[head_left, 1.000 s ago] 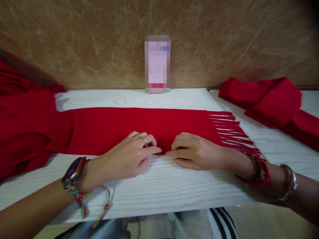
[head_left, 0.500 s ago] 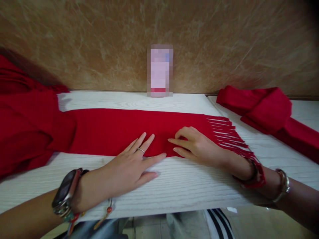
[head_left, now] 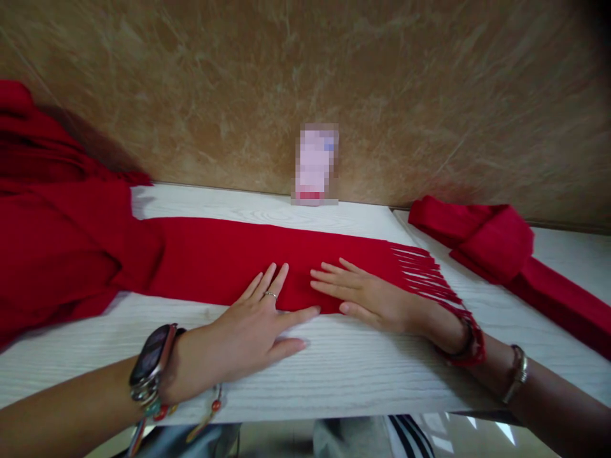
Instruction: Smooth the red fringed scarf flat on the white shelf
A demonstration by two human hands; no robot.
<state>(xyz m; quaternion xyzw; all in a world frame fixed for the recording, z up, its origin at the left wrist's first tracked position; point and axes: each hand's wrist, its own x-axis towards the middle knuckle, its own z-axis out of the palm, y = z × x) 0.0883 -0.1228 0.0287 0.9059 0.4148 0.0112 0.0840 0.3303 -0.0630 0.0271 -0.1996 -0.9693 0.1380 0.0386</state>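
A red scarf (head_left: 205, 261) lies stretched flat across the white table, its fringed end (head_left: 422, 270) toward the right. My left hand (head_left: 260, 324) rests with fingers spread on the scarf's near edge, a ring on one finger; its thumb is over the bare tabletop. Just right of it, my right hand (head_left: 365, 292) lies palm down on the cloth near the fringe, fingers stretched out and holding nothing. At the left, the scarf runs into a bunched heap of red cloth (head_left: 62, 242).
Another red scarf (head_left: 496, 248), folded over itself, lies at the right. Behind the white wood-grain table (head_left: 382, 375) rises a brown marbled wall (head_left: 191, 95). A pixelated pinkish phone-shaped object (head_left: 315, 165) leans upright against it. A seam crosses the tabletop at the right.
My right hand has opened from bent fingers to a flatter, stretched-out pose on the scarf. My left hand stays spread on the cloth. The camera view has shifted slightly.
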